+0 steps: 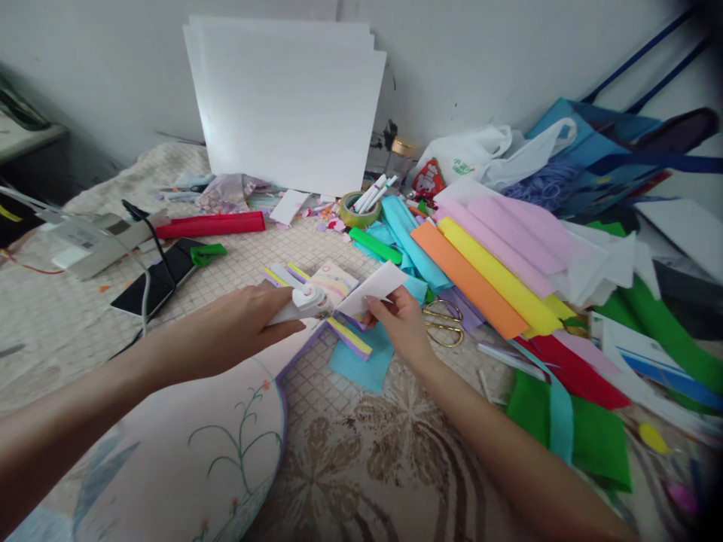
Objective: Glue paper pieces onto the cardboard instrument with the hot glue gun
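Observation:
My left hand point(237, 327) grips a small white glue tube point(302, 305), its tip pointing right toward a white card. My right hand point(404, 324) pinches that white card point(376, 287) by its lower edge, tilted above layered purple and yellow foam strips point(351, 336). A light blue foam piece point(361, 361) lies under the strips. A pastel striped card point(332, 282) sits just behind the tube. Gold scissors point(443, 324) lie right of my right hand. A pale board painted with a green stem point(220, 444) lies under my left forearm.
Coloured foam rolls in orange point(468, 282), yellow, pink and teal fan out at right, with green sheets point(587, 436) and red ones near them. A tape roll holding pens point(361, 207), white boards against the wall point(288, 105), a red roll point(212, 224) and a phone point(155, 282) lie behind.

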`<action>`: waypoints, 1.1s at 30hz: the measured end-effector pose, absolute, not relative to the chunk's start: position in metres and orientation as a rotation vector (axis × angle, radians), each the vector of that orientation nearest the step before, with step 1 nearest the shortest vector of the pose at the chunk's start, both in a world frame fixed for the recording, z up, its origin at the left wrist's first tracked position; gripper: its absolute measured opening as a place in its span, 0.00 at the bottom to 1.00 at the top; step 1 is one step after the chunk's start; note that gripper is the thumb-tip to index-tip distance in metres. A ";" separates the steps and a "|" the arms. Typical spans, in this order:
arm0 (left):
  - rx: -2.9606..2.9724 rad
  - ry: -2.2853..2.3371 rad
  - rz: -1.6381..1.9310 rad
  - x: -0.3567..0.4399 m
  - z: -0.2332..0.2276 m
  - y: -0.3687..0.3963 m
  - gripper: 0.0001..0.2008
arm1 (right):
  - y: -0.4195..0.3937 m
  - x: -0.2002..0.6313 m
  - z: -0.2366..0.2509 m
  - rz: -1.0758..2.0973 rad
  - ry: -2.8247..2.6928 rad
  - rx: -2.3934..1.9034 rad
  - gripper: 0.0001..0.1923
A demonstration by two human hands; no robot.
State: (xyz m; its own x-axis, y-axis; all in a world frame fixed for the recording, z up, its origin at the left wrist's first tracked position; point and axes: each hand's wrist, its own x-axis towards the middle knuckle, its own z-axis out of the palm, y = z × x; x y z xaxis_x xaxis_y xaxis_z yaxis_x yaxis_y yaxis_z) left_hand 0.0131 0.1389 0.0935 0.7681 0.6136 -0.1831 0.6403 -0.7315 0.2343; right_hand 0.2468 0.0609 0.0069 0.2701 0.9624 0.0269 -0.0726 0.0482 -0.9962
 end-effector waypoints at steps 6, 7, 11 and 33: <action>2.667 0.961 -0.155 0.014 0.095 0.138 0.18 | 0.062 0.246 0.009 1.013 -0.970 -1.241 0.12; 2.662 0.960 -0.163 0.014 0.096 0.138 0.18 | 0.062 0.246 0.009 1.013 -0.968 -1.240 0.12; 2.664 0.959 -0.171 0.015 0.096 0.138 0.19 | 0.062 0.246 0.008 1.015 -0.963 -1.231 0.11; 2.610 1.008 -0.052 0.010 0.094 0.136 0.14 | 0.062 0.246 0.005 1.029 -0.968 -1.225 0.10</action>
State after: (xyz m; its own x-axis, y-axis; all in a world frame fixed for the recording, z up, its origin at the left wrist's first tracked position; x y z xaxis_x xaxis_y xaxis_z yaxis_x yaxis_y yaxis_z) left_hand 0.0100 0.1356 0.0943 0.7473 0.6462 -0.1550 0.6588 -0.6897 0.3006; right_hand 0.2455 0.0616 0.0051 0.2612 0.9649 0.0276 -0.0868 0.0520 -0.9949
